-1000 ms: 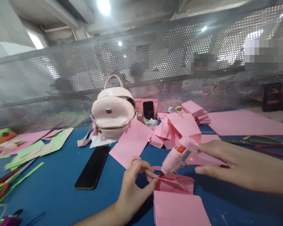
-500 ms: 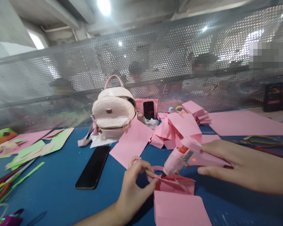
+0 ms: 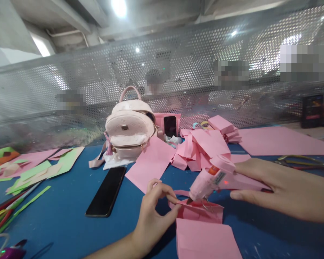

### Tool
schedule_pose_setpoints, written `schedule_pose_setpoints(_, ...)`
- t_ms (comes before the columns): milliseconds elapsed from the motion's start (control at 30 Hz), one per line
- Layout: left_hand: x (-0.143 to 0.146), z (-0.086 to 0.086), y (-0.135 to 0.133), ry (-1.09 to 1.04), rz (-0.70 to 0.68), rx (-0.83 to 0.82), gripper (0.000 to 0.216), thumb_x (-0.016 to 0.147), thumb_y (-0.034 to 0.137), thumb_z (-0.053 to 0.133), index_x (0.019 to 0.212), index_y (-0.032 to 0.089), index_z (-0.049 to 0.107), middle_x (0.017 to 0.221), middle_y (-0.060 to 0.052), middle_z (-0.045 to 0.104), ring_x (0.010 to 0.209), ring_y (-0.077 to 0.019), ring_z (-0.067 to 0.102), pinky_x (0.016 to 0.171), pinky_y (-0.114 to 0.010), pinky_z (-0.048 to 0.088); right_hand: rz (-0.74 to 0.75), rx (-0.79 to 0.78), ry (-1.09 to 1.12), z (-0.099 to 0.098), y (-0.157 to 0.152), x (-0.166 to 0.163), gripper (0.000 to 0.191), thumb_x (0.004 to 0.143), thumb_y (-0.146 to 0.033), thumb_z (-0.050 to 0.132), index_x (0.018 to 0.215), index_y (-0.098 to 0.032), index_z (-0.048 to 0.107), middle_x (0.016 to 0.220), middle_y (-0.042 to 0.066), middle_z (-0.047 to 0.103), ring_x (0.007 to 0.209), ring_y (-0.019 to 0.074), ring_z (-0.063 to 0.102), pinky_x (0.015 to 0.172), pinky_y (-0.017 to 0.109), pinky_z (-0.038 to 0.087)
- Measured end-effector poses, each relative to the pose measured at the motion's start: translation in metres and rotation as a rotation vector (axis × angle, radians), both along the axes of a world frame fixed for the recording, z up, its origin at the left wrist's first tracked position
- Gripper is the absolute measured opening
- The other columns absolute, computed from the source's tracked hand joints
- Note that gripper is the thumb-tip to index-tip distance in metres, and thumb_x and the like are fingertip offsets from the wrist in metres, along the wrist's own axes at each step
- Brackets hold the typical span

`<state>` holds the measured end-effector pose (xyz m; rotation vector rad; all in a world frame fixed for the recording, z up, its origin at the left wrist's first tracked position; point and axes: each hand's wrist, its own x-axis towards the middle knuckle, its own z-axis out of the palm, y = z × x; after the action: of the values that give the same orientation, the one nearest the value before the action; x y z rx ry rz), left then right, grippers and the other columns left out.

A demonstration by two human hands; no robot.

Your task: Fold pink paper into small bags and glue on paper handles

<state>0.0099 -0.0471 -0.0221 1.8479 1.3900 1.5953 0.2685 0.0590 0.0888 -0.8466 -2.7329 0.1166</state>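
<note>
My left hand [image 3: 158, 212] pinches the left end of a folded pink paper piece [image 3: 209, 214] between thumb and fingers. A pink paper loop [image 3: 180, 193] curves up by those fingertips. In my right hand [image 3: 275, 189] is a pink hot glue gun [image 3: 207, 181], a small red light glowing on its side. Its dark nozzle tip points down at the top edge of the folded paper, close to my left fingers; whether it touches, I cannot tell. Nearer to me lies a pink paper stack [image 3: 207, 237], just in front of the folded piece.
A black phone [image 3: 106, 192] lies left of my hands. Behind it stand a cream backpack [image 3: 131, 126] and a heap of pink paper pieces [image 3: 197, 147]. Scissors [image 3: 299, 160] lie at right. Green paper sheets [image 3: 67, 162] are at left. A perforated metal screen [image 3: 183, 72] runs behind the table.
The glue gun in my right hand has shifted slightly right along the paper's edge. My left hand keeps its pinch in the same place.
</note>
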Motion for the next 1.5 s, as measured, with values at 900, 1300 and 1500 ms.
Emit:
schedule_pose_setpoints(900,-0.003,0.0,0.0,-0.007,-0.003,-0.035,0.016,0.078,0.007,0.067,0.081,0.02,0.058,0.075,0.0,0.063,0.076,-0.0178,0.059,0.074,-0.031,0.045,-0.109,-0.092,-0.026,0.0,0.002,0.01,0.049,0.082,-0.07,0.049,0.098,-0.031,0.073,0.094,0.005,0.076,0.081,0.0291,0.072,0.062,0.034,0.061)
schedule_pose_setpoints(1300,-0.002,-0.001,0.001,0.014,-0.008,-0.019,0.015,0.078,0.005,0.064,0.08,0.019,0.058,0.075,0.0,0.062,0.076,-0.0175,0.057,0.074,-0.031,0.043,-0.045,0.016,0.004,0.002,0.001,0.006,0.048,0.087,-0.062,0.05,0.119,-0.031,0.069,0.114,0.005,0.073,0.095,0.0308,0.072,0.071,0.036,0.062)
schedule_pose_setpoints(1500,0.0,0.001,0.0,0.021,-0.006,-0.023,0.014,0.08,0.008,0.064,0.08,0.02,0.056,0.076,0.0,0.061,0.077,-0.0178,0.057,0.074,-0.031,0.044,-0.047,0.046,-0.021,0.004,-0.001,0.002,0.048,0.089,-0.062,0.047,0.112,-0.026,0.07,0.108,0.007,0.075,0.091,0.0307,0.072,0.069,0.037,0.061)
